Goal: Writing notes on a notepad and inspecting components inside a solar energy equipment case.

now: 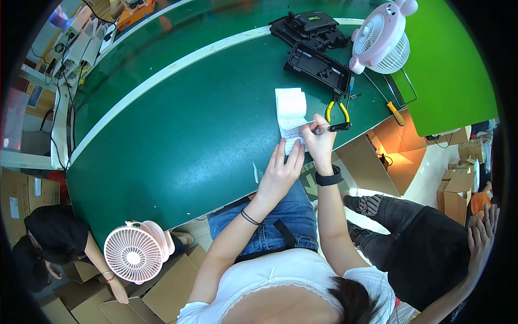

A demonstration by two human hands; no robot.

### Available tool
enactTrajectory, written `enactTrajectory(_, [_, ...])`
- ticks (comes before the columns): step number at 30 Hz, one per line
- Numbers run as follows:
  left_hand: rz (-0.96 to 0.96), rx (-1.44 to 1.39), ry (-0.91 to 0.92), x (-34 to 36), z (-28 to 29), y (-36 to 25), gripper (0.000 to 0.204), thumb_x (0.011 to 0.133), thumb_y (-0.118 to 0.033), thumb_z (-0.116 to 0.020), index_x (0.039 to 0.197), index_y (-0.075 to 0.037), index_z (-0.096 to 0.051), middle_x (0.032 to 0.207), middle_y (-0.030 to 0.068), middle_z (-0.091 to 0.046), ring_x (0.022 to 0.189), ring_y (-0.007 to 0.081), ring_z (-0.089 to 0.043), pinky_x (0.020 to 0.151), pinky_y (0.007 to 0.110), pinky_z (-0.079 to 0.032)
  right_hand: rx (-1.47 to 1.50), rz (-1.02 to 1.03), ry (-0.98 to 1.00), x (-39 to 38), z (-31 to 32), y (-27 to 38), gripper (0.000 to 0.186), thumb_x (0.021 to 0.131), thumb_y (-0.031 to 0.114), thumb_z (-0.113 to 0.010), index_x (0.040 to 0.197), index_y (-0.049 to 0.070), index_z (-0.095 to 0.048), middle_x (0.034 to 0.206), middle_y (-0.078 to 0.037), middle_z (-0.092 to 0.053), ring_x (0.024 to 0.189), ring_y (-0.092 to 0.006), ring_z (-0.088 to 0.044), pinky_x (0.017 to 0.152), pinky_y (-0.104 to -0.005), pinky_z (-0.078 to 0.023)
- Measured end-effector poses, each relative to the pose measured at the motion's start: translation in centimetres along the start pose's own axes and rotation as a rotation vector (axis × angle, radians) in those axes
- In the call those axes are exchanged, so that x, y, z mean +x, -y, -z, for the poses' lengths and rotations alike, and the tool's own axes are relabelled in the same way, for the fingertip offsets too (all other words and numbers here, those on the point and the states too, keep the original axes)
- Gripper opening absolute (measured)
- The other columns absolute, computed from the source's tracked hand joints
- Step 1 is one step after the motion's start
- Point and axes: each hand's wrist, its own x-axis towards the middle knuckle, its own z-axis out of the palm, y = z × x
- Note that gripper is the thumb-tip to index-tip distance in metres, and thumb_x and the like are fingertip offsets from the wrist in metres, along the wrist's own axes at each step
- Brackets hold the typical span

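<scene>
A small white notepad (291,105) lies near the table's front edge, its upper pages curled over and lines of handwriting on the exposed sheet. My right hand (321,143) is closed around a dark pen (339,127), its tip end over the writing. With fingers stretched out, my left hand (281,171) rests on the lower part of the sheet. Just right of the pad lie pliers (345,112) with yellow handles, partly behind my right hand and the pen.
Black plastic cases (319,67) sit at the back right beside a pink-and-white fan (380,40). A screwdriver (396,114) lies at the right edge of the green table (183,119). Another pink fan (134,252) is at the front left. Cardboard boxes (178,283) and two people are nearby.
</scene>
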Motion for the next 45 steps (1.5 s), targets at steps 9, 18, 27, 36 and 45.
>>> enactTrajectory(9, [-0.004,0.013,-0.001,-0.01,-0.18,-0.05,0.046,0.083,-0.013,-0.058,0.127,-0.005,-0.058,0.131,0.0086,-0.054,0.122,0.0345,-0.052,0.102,0.04,-0.047,-0.032,0.022,-0.018,-0.13,0.16,0.37,0.026,0.074,0.001,-0.065,0.065,0.003,-0.04,0.055,-0.003,-0.044,0.054,-0.0081,-0.044,0.049,-0.0265,-0.036])
enactTrajectory(18, [-0.013,0.013,-0.001,-0.04,-0.01,0.0,0.045,0.083,-0.013,-0.058,0.128,-0.005,-0.059,0.131,0.0094,-0.054,0.122,0.0351,-0.052,0.102,0.04,-0.047,-0.007,0.028,-0.026,-0.08,0.24,-0.06,0.027,0.074,0.001,-0.065,0.066,0.004,-0.04,0.055,-0.002,-0.042,0.054,-0.0072,-0.041,0.048,-0.0268,-0.035])
enactTrajectory(27, [-0.041,0.048,0.01,-0.26,-0.17,0.12,0.045,0.084,-0.017,-0.056,0.127,-0.003,-0.057,0.133,0.0118,-0.054,0.122,0.0378,-0.051,0.105,0.041,-0.045,0.002,0.033,-0.047,-0.12,0.2,0.0,0.027,0.075,0.001,-0.065,0.066,0.003,-0.04,0.055,-0.003,-0.04,0.053,-0.0082,-0.04,0.047,-0.0277,-0.033])
enactTrajectory(36, [-0.047,0.052,0.021,-0.18,-0.21,0.15,0.046,0.084,-0.017,-0.055,0.128,-0.004,-0.056,0.134,0.012,-0.053,0.122,0.0381,-0.052,0.104,0.041,-0.045,0.023,0.029,-0.036,-0.02,0.12,-0.56,0.025,0.074,-0.002,-0.062,0.066,0.003,-0.04,0.055,-0.003,-0.039,0.053,-0.0086,-0.038,0.048,-0.0277,-0.032])
enactTrajectory(45, [-0.044,0.051,0.035,-0.03,-0.08,0.16,0.047,0.085,-0.019,-0.056,0.129,-0.004,-0.055,0.135,0.0123,-0.052,0.123,0.0381,-0.051,0.105,0.042,-0.044,0.049,0.045,-0.083,-0.16,0.13,-0.14,0.025,0.076,-0.002,-0.062,0.066,0.003,-0.04,0.055,-0.002,-0.037,0.054,-0.0074,-0.035,0.047,-0.0277,-0.03])
